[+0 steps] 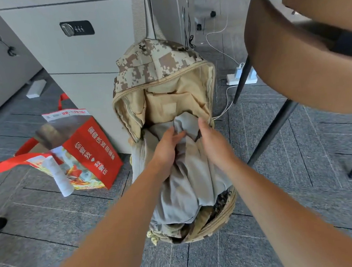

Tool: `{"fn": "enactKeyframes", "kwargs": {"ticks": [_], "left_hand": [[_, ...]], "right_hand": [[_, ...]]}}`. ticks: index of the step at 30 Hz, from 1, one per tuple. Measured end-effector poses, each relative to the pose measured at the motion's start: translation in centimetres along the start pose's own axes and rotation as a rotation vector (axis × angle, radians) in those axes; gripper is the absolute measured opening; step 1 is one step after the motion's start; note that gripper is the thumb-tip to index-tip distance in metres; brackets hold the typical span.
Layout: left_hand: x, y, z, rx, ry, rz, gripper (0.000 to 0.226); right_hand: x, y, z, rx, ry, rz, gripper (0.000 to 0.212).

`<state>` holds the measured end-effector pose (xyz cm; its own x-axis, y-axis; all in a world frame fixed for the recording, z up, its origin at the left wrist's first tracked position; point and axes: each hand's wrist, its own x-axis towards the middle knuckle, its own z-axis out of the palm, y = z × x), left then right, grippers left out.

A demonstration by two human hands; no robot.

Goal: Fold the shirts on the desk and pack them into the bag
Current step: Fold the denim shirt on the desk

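Left hand (165, 147), right hand (213, 143) — both pressing grey shirt (181, 187) into bag (157, 59).

Bright, even indoor light with no harsh glare. Soft, faint shadows lie on the grey carpet floor (299, 177) beneath the brown chair (287, 63) and beside the camouflage backpack (157, 59). The wide-angle lens bends and tilts straight lines towards the edges, such as those of the grey cabinet (94, 51). The middle is fairly sharp. The left forearm (114, 221) and right forearm (290, 208) look smeared, and a blurred patch covers the top of the red shopping bag (97, 151).
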<state>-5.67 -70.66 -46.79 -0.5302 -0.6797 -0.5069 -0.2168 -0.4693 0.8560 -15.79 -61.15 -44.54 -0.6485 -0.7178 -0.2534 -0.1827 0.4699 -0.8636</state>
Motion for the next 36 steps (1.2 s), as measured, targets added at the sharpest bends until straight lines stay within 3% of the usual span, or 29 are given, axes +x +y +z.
{"fn": "enactKeyframes", "kwargs": {"ticks": [1, 3, 5, 7, 9, 12, 14, 16, 20, 25, 27, 28, 30, 33, 34, 36], "left_hand": [[0.0, 0.2, 0.1, -0.001, -0.016, 0.013, 0.036], [-0.6, 0.9, 0.2, -0.012, -0.104, 0.033, 0.043], [-1.0, 1.8, -0.4, -0.049, -0.078, 0.036, 0.058], [-1.0, 2.2, -1.7, -0.087, 0.03, 0.085, 0.05], [-1.5, 2.4, -2.2, -0.066, 0.096, 0.106, 0.043], [-1.5, 0.8, -2.7, 0.231, 0.234, 0.142, 0.038], [-1.4, 0.0, -3.3, 0.357, 0.256, 0.192, 0.028], [-1.0, -0.5, -4.2, 0.263, 0.236, 0.211, 0.031], [0.1, -2.3, -6.1, 0.177, 0.178, 0.19, 0.038], [-3.3, -0.1, -5.1, 0.341, 0.237, 0.294, 0.036], [-6.1, -0.1, -4.9, 0.478, 0.328, 0.358, 0.028], [-6.9, -0.9, -5.1, 0.549, 0.389, 0.371, 0.034], [-8.3, -2.6, -5.5, 0.571, 0.442, 0.257, 0.048], [-10.2, -4.4, -4.2, 0.429, 0.333, 0.075, 0.045], [-10.5, -4.8, -3.7, 0.385, 0.336, 0.054, 0.045], [-11.1, -5.1, -2.7, 0.317, 0.353, 0.008, 0.051]], "right_hand": [[-0.9, -0.3, -0.3, -0.118, 0.117, -0.105, 0.063], [-1.8, -0.7, 0.0, -0.081, 0.252, -0.251, 0.057], [-0.7, -1.3, 1.2, 0.277, 0.117, -0.193, 0.051], [1.0, -2.0, 2.4, 0.506, -0.065, -0.002, 0.053], [1.9, -2.3, 3.0, 0.331, -0.167, 0.023, 0.067], [2.2, -1.3, 2.8, 0.168, -0.186, 0.001, 0.067], [2.5, -0.6, 2.7, 0.205, -0.19, 0.01, 0.081], [4.0, 1.2, 3.4, 0.318, -0.168, 0.025, 0.105], [5.5, 2.7, 5.1, 0.39, -0.138, 0.018, 0.106], [6.8, 3.7, 5.3, 0.456, -0.211, 0.1, 0.119], [4.1, 1.2, 3.4, 0.373, -0.156, 0.024, 0.104], [2.9, 0.5, 2.5, 0.28, -0.128, -0.053, 0.089], [0.5, 1.1, 0.6, -0.059, -0.014, -0.165, 0.07], [-2.5, 3.4, -2.0, -0.442, 0.144, -0.164, 0.055], [-3.3, 4.4, -2.4, -0.466, 0.153, -0.16, 0.045], [-4.1, 5.6, -3.1, -0.369, 0.118, -0.133, 0.047]]}}
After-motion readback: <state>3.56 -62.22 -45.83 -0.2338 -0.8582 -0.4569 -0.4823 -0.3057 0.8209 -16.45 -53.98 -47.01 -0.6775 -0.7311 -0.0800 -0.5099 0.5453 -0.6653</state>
